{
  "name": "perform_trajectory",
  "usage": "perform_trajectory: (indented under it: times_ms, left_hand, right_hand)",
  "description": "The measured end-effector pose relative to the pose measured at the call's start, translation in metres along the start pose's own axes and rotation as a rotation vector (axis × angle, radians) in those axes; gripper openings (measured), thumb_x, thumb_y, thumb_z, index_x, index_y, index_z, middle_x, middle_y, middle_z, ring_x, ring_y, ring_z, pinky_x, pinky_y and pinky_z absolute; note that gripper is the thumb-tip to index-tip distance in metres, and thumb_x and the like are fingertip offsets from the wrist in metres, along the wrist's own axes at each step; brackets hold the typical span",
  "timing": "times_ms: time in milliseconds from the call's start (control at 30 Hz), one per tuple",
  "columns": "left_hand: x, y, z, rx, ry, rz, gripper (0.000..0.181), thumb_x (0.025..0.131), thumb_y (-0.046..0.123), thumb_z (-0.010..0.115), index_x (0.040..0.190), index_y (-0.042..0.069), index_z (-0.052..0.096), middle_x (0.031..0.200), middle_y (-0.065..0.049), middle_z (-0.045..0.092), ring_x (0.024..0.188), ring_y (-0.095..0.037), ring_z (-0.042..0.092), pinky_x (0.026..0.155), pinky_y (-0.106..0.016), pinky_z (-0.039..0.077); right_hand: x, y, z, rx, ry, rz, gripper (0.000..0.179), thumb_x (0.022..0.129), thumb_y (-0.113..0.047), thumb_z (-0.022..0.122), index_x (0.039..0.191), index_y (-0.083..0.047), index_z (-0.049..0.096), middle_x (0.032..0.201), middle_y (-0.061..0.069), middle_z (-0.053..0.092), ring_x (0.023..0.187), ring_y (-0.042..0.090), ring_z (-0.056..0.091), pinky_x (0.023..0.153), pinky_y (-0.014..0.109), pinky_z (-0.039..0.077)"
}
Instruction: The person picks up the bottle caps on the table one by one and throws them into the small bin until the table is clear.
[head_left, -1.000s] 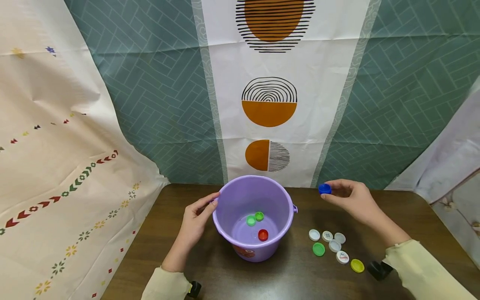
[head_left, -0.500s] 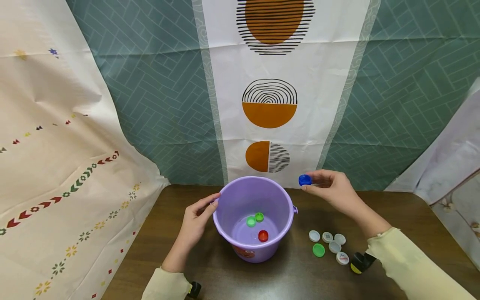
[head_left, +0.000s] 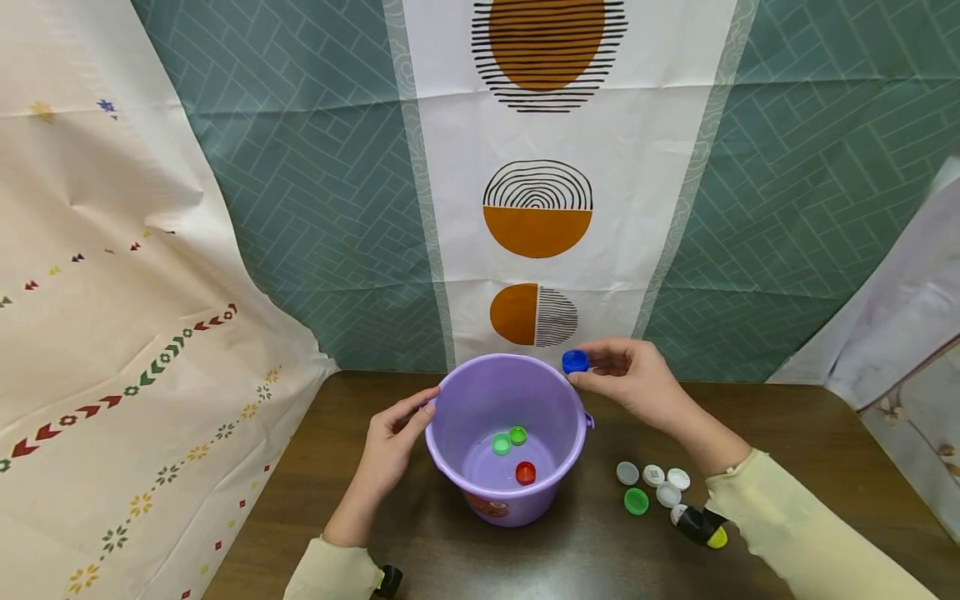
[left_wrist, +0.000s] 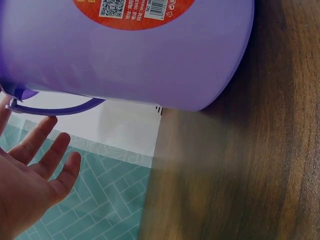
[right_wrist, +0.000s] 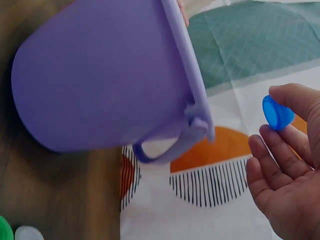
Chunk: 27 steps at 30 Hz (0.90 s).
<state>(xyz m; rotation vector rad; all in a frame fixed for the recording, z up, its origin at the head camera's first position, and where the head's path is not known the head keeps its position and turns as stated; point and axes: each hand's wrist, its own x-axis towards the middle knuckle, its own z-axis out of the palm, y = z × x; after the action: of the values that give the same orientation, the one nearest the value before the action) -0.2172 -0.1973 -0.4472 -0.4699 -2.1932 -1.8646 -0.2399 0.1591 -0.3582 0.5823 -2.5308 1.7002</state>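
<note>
A purple bucket (head_left: 504, 500) stands upright on the table, with two green bottle caps (head_left: 502, 444) and a red bottle cap (head_left: 526, 472) on its floor. My left hand (head_left: 390, 442) holds the bucket's left rim between thumb and forefinger; in the left wrist view its other fingers (left_wrist: 52, 156) spread loosely below the handle (left_wrist: 57, 111). Between the thumb and fingers of my right hand (head_left: 633, 379) is a blue bottle cap (head_left: 575, 361), also plain in the right wrist view as a blue cap (right_wrist: 278, 113). It is at the bucket's far right rim, apart from the wall.
Right of the bucket lie several white caps (head_left: 668, 494), a green cap (head_left: 636, 501) and a yellow cap (head_left: 717, 537), the last partly hidden by the right wrist's black camera (head_left: 699, 525). A patterned cloth (head_left: 360, 208) hangs behind the brown wooden table (head_left: 330, 408).
My right hand has carried the blue bottle cap leftward, from over the table's right side to the bucket's rim. The left hand and the bucket have stayed put.
</note>
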Motion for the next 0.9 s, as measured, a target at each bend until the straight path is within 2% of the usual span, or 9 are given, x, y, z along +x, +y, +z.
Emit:
perform_trajectory:
  times_ms: [200, 367, 700, 767, 900]
  left_hand:
    - [0.0, -0.001, 0.0, -0.003, 0.0, -0.002, 0.031, 0.092, 0.019, 0.06, 0.122, 0.013, 0.063, 0.122, -0.009, 0.064, 0.109, -0.012, 0.061, 0.088, -0.021, 0.051]
    - [0.0, 0.001, 0.001, -0.005, 0.001, -0.009, 0.031, 0.092, 0.018, 0.06, 0.122, 0.013, 0.063, 0.122, -0.009, 0.064, 0.109, -0.012, 0.061, 0.087, -0.021, 0.051]
    - [-0.003, 0.027, 0.003, -0.013, -0.005, -0.041, 0.033, 0.091, 0.011, 0.06, 0.123, 0.001, 0.06, 0.123, -0.018, 0.062, 0.11, -0.019, 0.061, 0.086, -0.019, 0.051]
    - [-0.003, 0.026, 0.002, -0.008, -0.009, -0.034, 0.033, 0.092, 0.01, 0.059, 0.123, 0.0, 0.06, 0.123, -0.019, 0.062, 0.11, -0.02, 0.061, 0.085, -0.019, 0.051]
    - [-0.002, 0.013, 0.001, -0.018, -0.007, -0.027, 0.032, 0.092, 0.012, 0.059, 0.123, 0.005, 0.061, 0.123, -0.015, 0.063, 0.109, -0.017, 0.062, 0.086, -0.02, 0.051]
  right_hand:
    - [0.003, -0.013, 0.014, 0.046, -0.029, -0.041, 0.035, 0.077, -0.027, 0.078, 0.108, -0.015, 0.068, 0.101, 0.004, 0.071, 0.089, 0.022, 0.067, 0.078, 0.026, 0.055]
    - [0.004, -0.019, 0.025, 0.067, -0.056, -0.037, 0.035, 0.076, -0.028, 0.078, 0.107, -0.016, 0.068, 0.101, 0.003, 0.07, 0.089, 0.022, 0.067, 0.078, 0.027, 0.056]
    - [0.007, -0.025, 0.043, 0.107, -0.085, -0.052, 0.036, 0.074, -0.024, 0.079, 0.106, -0.013, 0.068, 0.102, 0.006, 0.07, 0.091, 0.023, 0.067, 0.079, 0.026, 0.055]
    - [0.008, -0.025, 0.047, 0.118, -0.092, -0.05, 0.036, 0.075, -0.024, 0.079, 0.107, -0.013, 0.068, 0.103, 0.006, 0.07, 0.092, 0.022, 0.067, 0.08, 0.026, 0.055]
    - [0.008, -0.026, 0.051, 0.134, -0.1, -0.047, 0.036, 0.075, -0.024, 0.079, 0.107, -0.013, 0.068, 0.103, 0.007, 0.07, 0.093, 0.022, 0.066, 0.081, 0.026, 0.055]
